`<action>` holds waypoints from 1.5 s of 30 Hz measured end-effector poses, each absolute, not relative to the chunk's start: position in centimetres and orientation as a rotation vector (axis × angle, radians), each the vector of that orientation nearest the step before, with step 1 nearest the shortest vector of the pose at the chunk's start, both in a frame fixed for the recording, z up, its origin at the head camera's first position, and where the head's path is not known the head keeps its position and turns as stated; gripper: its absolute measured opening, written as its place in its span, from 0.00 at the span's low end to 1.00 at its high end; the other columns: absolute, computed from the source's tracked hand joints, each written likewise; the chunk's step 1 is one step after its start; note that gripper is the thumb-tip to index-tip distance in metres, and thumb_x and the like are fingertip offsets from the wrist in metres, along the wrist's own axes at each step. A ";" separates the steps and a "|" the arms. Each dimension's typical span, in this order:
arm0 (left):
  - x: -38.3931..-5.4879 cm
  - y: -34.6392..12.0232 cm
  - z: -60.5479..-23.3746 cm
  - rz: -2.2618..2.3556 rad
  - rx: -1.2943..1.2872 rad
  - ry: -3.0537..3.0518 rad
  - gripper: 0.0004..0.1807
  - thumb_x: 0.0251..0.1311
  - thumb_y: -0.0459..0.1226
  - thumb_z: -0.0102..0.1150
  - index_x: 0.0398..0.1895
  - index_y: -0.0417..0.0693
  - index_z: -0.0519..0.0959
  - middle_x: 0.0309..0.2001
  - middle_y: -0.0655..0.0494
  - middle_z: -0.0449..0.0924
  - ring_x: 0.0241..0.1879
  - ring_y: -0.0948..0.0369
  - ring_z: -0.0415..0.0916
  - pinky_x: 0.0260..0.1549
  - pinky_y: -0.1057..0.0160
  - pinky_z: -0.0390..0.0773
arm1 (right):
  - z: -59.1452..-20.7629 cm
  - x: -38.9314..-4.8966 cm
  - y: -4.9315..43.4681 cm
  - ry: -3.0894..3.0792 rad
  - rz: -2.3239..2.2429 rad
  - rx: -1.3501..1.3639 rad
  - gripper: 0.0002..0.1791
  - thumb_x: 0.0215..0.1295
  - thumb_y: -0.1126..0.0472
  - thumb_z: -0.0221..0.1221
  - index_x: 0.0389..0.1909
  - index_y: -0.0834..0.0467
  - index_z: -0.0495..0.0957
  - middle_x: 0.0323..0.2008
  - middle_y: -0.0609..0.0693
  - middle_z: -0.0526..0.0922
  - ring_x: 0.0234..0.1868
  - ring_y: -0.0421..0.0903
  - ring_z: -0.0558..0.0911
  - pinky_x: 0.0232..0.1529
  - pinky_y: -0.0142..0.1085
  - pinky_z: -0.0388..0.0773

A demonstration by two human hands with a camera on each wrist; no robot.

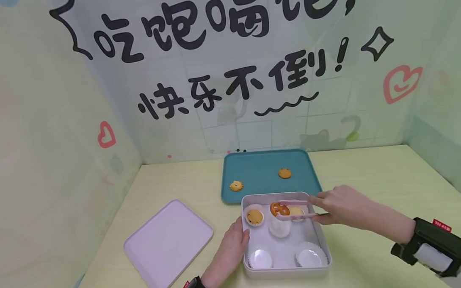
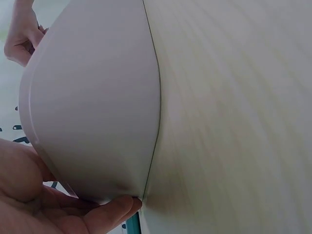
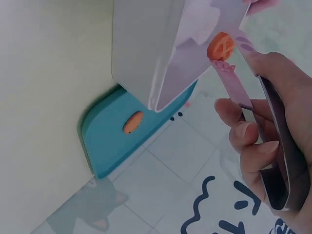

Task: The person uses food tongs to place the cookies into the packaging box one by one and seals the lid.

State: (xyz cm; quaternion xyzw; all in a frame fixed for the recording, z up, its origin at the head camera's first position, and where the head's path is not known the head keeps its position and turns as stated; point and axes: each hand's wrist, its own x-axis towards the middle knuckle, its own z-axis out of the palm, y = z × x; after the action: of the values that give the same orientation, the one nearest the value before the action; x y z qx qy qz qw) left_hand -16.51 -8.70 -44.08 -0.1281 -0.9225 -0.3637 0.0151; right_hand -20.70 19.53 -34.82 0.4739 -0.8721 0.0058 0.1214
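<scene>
A pale lilac box (image 1: 282, 274) stands on the table with several white paper cups in it. My left hand (image 1: 229, 245) grips the box's left side, thumb at the rim and fingers against the outer wall. In my right hand (image 1: 341, 206) is a pair of tongs (image 3: 287, 161) with metal arms and pink tips. Between the tips is a pretzel (image 1: 279, 209), held over the back part of the box. A chocolate-chip cookie (image 1: 254, 217) lies in the back left cup. Behind the tongs, a pale cookie (image 1: 296, 212) sits in the back right cup, partly hidden.
Behind the box lies a teal tray (image 1: 259, 166) with a pale round cookie (image 1: 236, 185) at its left and a brown cookie (image 1: 285, 173) to the right. A flat lilac lid or tray (image 1: 168, 245) rests at the left. Printed sheets hang around the table (image 1: 372, 173).
</scene>
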 end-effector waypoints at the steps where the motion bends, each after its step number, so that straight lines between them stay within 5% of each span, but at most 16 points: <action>1: -16.5 -8.7 -44.1 -1.129 -0.395 -2.876 0.23 0.64 0.32 0.44 0.57 0.21 0.60 0.50 0.29 0.66 0.51 0.40 0.66 0.47 0.46 0.68 | -35.0 -20.4 19.5 -2.564 0.014 1.389 0.14 0.49 0.54 0.66 0.31 0.59 0.78 0.14 0.39 0.67 0.10 0.34 0.61 0.09 0.26 0.58; 24: -16.8 -8.7 -43.8 -1.112 -0.401 -2.881 0.23 0.64 0.31 0.46 0.57 0.21 0.60 0.50 0.30 0.67 0.51 0.42 0.66 0.47 0.48 0.69 | -35.8 -20.6 17.6 -2.581 -0.137 1.459 0.15 0.45 0.50 0.68 0.21 0.52 0.72 0.11 0.40 0.59 0.10 0.37 0.57 0.10 0.28 0.54; 30: -16.6 -8.8 -44.0 -1.106 -0.407 -2.884 0.23 0.64 0.31 0.46 0.57 0.21 0.60 0.49 0.30 0.67 0.50 0.41 0.67 0.46 0.48 0.69 | -34.4 -21.2 18.3 -2.686 0.031 1.418 0.12 0.47 0.52 0.67 0.27 0.54 0.78 0.12 0.36 0.62 0.11 0.33 0.60 0.11 0.27 0.59; 39: -16.6 -8.9 -44.0 -1.092 -0.419 -2.865 0.22 0.63 0.30 0.45 0.56 0.21 0.61 0.47 0.31 0.68 0.48 0.42 0.69 0.45 0.48 0.71 | -33.0 -26.1 21.3 -2.679 0.065 1.162 0.18 0.51 0.53 0.65 0.15 0.51 0.65 0.10 0.39 0.55 0.11 0.35 0.56 0.12 0.29 0.53; 45: -16.6 -8.8 -44.1 -1.117 -0.416 -2.870 0.22 0.63 0.30 0.45 0.56 0.21 0.60 0.48 0.30 0.68 0.49 0.41 0.68 0.45 0.47 0.70 | -34.7 -29.8 22.2 -2.830 0.064 1.080 0.19 0.54 0.53 0.63 0.12 0.52 0.65 0.10 0.41 0.55 0.12 0.37 0.58 0.14 0.30 0.53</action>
State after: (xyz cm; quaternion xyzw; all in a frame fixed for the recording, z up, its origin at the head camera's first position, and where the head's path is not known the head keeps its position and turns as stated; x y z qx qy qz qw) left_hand -16.59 -8.82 -44.13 -0.1338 -0.9234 -0.3594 0.0170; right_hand -29.79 22.17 -34.67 0.3558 -0.9327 0.0210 0.0558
